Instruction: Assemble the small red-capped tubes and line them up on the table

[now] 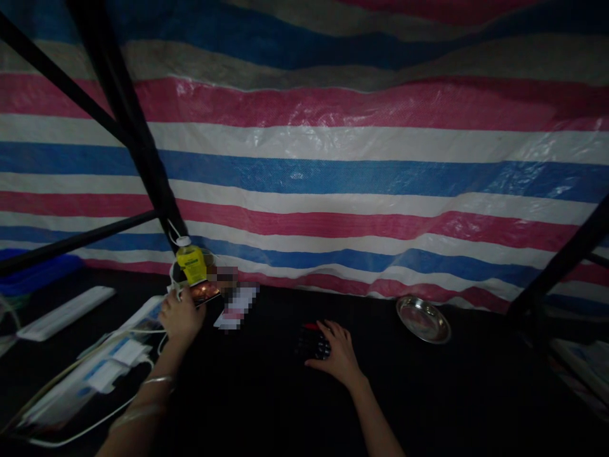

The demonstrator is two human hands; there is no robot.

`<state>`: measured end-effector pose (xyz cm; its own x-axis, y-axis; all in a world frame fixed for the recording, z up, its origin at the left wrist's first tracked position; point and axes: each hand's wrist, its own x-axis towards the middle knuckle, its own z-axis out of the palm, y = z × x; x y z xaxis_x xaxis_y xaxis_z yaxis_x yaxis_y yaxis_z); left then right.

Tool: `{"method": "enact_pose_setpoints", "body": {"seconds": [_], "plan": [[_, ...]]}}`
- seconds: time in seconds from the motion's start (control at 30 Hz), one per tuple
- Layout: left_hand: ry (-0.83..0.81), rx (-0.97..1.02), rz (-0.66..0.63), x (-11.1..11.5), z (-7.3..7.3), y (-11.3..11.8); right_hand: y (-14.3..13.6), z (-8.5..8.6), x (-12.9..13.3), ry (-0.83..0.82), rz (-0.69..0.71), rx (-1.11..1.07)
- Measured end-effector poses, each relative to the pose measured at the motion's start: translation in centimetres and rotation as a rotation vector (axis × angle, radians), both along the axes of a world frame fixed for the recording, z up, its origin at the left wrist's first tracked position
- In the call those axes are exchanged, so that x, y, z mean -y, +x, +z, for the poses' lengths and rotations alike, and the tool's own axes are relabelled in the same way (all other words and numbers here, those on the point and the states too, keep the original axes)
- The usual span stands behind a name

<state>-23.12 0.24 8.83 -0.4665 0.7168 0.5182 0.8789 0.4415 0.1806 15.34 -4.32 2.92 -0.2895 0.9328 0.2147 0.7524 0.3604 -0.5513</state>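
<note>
Your right hand curls over a small black-and-red object on the black table, seemingly steadying it, while your left hand meets a glowing rectangular phone, apparently propped by a yellow plastic bottle, either grip's closure unclear.

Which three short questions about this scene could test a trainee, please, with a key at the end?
1. True or false: the right hand is nearer to the black-and-red object than to the round metal dish.
2. Which is nearest to the left hand: (a) round metal dish, (b) yellow bottle, (c) right hand?
3. Fill in: the sheet has red, white and ____ stripes.
Key: 1 true; 2 b; 3 blue
</note>
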Motion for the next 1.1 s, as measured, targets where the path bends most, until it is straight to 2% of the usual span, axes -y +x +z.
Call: {"method": "enact_pose_setpoints", "body": {"seconds": [0.13,0.23,0.4,0.57,0.83,1.1], "plan": [[-0.237,-0.058,0.029,-1.3,0.2,-1.9,0.0,0.3,0.2,0.0,0.004,-0.017],[-0.314,-0.05,0.046,-2.5,-0.1,-2.1,0.0,0.4,0.2,0.0,-0.021,-0.04],[-0.241,-0.024,0.099,-4.1,-0.8,-2.0,0.1,0.2,0.2,0.028,-0.022,-0.058],[-0.197,0.033,0.087,-4.1,-1.1,-2.0,0.1,0.1,0.2,0.047,-0.03,-0.072],[-0.177,-0.13,0.102,-2.9,0.1,-0.3,0.1,-0.1,0.2,0.094,-0.048,-0.071],[-0.26,-0.296,0.049,-1.6,1.0,0.3,0.2,-0.1,0.1,0.061,-0.035,-0.095]]}}
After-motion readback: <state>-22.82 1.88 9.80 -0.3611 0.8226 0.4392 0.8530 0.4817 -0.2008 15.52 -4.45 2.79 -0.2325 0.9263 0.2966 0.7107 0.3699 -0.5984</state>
